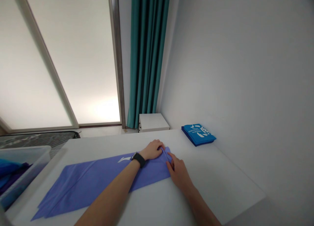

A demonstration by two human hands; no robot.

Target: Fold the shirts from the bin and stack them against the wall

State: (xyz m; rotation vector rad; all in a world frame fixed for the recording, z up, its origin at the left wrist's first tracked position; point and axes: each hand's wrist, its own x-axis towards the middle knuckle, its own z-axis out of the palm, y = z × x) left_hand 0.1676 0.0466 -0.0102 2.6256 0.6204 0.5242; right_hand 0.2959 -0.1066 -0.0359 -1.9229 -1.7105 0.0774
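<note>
A purple T-shirt (84,182) with a white logo lies in a long folded strip across the white table (152,203). Its layered left end spreads unevenly near the table's left edge. My left hand (152,150), with a dark watch on the wrist, rests on the shirt's right end, its fingers curled on a raised bit of cloth. At that same end my right hand (178,169) pinches the edge of the fabric between thumb and fingers. The left forearm crosses over the shirt and hides part of it.
Folded blue cloths (200,134) with white print are stacked at the table's back right, near the wall (233,72). A translucent bin (41,157) of blue and purple clothes stands at the left. Behind the table are a white cabinet (153,122) and a green curtain (148,56).
</note>
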